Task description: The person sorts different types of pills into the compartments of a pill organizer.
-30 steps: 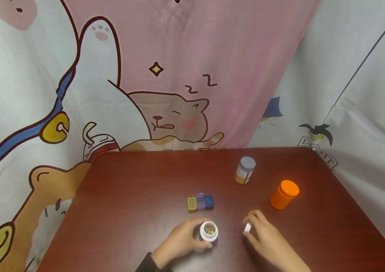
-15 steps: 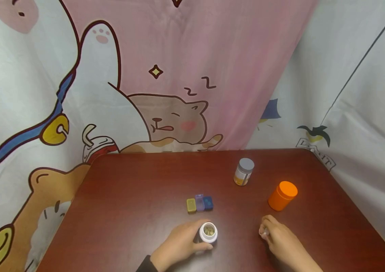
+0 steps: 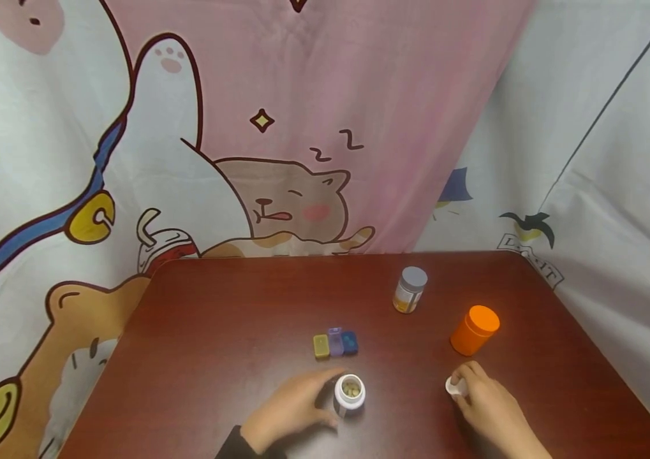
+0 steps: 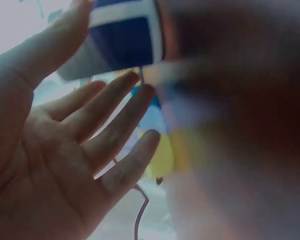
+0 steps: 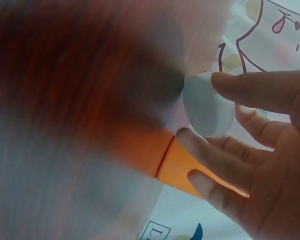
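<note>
A small white bottle [image 3: 350, 394], its mouth uncovered with tan pills inside, stands upright on the table. My left hand [image 3: 293, 408] curves loosely beside it, with a gap between the thumb and the bottle in the head view. In the left wrist view the fingers [image 4: 115, 135] are spread and straight, close to the bottle's blue and white side [image 4: 122, 42]. Farther right, my right hand [image 3: 491, 401] holds a white bottle cap [image 3: 454, 386] low over the table. The right wrist view shows the thumb on the cap [image 5: 207, 105] and fingers at its other side.
A small pill box [image 3: 335, 343] with yellow, purple and blue compartments lies beyond the white bottle. An orange bottle [image 3: 475, 330] stands just past my right hand. Farther back is a grey-lidded jar [image 3: 409, 290]. A printed curtain [image 3: 302, 127] hangs behind the brown table [image 3: 233, 306].
My right hand has moved right with the cap and turned it so its round face shows. My left hand has loosened from around the white bottle and drawn slightly left.
</note>
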The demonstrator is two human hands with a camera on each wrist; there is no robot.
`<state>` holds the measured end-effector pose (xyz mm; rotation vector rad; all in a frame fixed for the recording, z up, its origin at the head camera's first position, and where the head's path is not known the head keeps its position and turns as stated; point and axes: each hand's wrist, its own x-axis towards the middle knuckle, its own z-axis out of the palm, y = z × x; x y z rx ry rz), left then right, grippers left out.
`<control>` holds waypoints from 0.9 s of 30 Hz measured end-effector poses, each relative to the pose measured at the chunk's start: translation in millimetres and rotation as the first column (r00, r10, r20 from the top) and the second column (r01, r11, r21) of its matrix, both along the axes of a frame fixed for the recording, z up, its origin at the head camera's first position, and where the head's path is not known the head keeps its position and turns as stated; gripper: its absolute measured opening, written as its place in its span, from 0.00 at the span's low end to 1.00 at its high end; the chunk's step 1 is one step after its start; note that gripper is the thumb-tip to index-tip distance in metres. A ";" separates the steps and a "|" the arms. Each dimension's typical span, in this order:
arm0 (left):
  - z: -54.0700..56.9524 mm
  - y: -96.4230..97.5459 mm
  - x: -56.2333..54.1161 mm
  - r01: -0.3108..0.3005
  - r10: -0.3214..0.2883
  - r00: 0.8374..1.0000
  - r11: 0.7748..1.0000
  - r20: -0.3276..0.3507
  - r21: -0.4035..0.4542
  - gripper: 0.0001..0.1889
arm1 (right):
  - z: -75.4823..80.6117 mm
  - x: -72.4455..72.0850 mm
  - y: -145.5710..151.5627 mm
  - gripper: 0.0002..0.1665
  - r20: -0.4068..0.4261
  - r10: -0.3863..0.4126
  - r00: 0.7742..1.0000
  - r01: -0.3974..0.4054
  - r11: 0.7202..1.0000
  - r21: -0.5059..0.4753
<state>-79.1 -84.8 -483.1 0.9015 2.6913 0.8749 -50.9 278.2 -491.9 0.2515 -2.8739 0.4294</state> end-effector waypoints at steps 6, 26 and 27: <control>5.1 -12.3 -4.5 -0.032 0.028 0.996 0.999 0.086 0.036 0.36 | 1.1 0.0 3.0 0.22 0.082 -0.029 0.996 0.026 0.999 0.039; 4.7 -4.8 -27.1 -0.322 0.328 0.943 0.942 -0.055 0.093 0.27 | 11.7 2.6 -107.1 0.36 0.090 0.242 0.966 -0.247 0.968 0.041; 4.1 -3.6 -28.3 -0.326 0.331 0.942 0.941 -0.054 0.090 0.27 | 12.7 2.0 -112.1 0.38 0.107 0.262 0.959 -0.265 0.964 0.022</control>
